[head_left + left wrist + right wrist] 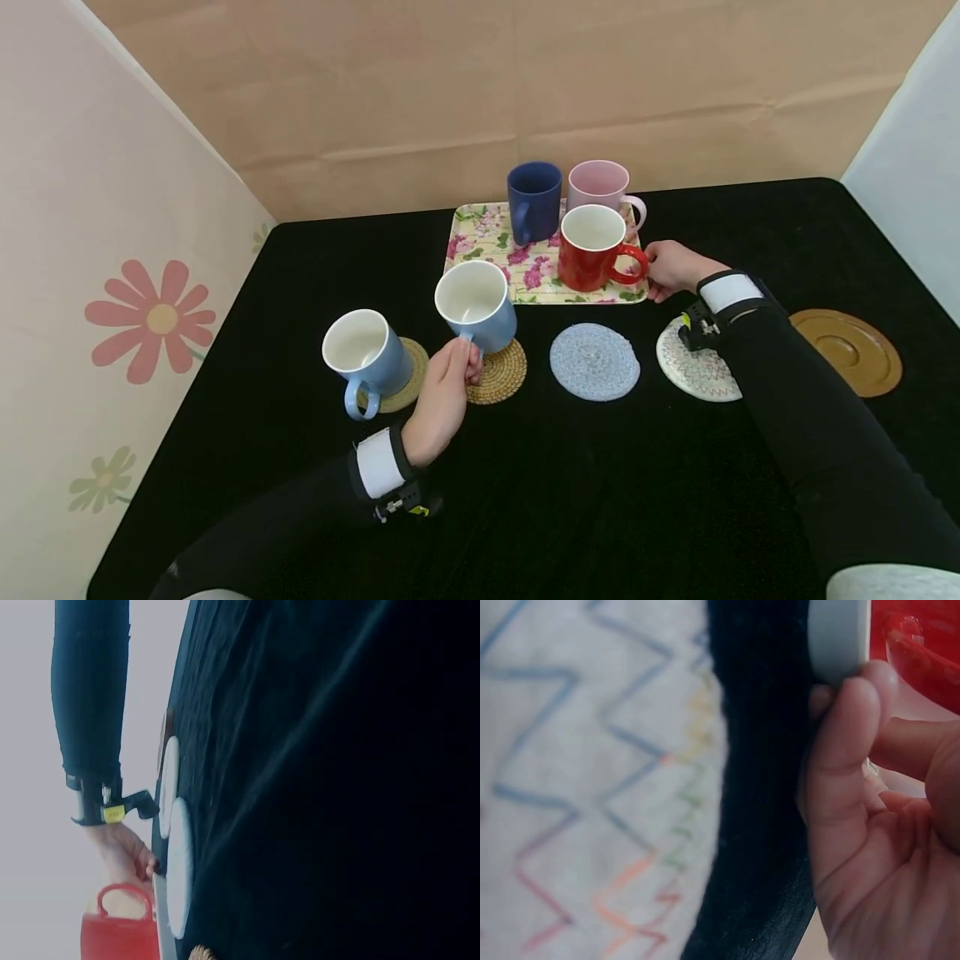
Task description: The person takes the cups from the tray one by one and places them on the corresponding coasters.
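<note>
My left hand [444, 400] grips the handle of a light-blue, white-lined, probably ceramic mug [493, 323] over a round tan woven coaster [501, 379]; whether they touch, I can't tell. My right hand [677, 268] pinches the right edge of a rectangular, flower-printed, stiff-looking tray [478, 242]. I'd expect the mug to be hard, fairly heavy, slick and chippable, safest by its handle; the tray, rigid, by its rim.

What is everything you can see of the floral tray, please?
The floral tray is rectangular with rounded corners, cream and rigid-looking, printed with pink flowers and green leaves; its edge looks pale. It lies on the black cloth, bearing the upright dark blue mug, pink mug and red mug. The right hand pinches its right edge.
</note>
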Available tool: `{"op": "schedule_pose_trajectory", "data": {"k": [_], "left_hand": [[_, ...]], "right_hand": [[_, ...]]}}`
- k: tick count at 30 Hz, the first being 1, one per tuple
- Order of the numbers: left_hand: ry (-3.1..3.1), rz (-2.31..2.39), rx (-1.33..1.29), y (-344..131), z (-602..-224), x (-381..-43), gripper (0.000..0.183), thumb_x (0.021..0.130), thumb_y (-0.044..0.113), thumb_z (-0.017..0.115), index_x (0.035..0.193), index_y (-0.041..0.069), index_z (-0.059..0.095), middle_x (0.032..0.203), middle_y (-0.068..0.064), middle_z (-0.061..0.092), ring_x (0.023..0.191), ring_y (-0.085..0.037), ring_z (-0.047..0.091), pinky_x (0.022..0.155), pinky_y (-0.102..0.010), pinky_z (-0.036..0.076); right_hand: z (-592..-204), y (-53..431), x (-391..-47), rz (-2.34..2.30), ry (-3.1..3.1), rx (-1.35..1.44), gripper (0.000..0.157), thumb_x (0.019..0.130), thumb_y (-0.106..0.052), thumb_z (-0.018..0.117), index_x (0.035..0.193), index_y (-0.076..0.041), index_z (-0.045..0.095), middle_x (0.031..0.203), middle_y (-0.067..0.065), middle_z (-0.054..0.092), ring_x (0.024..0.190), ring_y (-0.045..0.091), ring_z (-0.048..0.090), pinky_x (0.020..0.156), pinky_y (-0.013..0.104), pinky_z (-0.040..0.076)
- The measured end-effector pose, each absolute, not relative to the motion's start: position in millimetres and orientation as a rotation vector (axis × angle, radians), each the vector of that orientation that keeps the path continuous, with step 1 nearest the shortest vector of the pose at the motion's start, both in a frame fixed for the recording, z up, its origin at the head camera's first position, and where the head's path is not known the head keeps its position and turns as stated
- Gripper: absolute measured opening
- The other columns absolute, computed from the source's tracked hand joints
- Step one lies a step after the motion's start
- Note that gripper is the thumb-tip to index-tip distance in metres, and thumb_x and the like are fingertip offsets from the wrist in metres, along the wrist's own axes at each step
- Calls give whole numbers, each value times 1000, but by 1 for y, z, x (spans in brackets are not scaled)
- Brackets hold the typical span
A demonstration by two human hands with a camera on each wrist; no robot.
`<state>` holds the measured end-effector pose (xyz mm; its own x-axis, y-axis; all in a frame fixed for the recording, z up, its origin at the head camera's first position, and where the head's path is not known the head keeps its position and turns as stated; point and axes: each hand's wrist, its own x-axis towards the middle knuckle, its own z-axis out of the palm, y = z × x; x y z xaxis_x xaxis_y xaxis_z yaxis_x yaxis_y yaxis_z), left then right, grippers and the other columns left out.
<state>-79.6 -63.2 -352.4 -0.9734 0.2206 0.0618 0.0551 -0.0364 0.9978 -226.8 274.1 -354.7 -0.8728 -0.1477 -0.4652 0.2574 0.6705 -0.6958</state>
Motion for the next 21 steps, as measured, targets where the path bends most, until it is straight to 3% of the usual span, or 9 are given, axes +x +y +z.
{"op": "schedule_pose_trajectory", "data": {"k": [10,21], "left_hand": [[2153,2062,290,-73,-360,-52,29,108,12,28,88,-3,43,76,-4,36,73,-18,39,74,-31,42],[2167,2059,322,-69,-368,-46,28,107,12,29,89,-3,43,76,-4,36,75,-18,40,77,-35,44]], "right_hand": [[-356,272,-227,-1098,2407,82,13,103,-4,41,101,9,37,74,15,51,53,15,55,54,26,54],[-354,272,-225,-1096,2414,79,14,103,-5,41,103,9,37,76,16,51,54,16,55,55,27,54]]}}
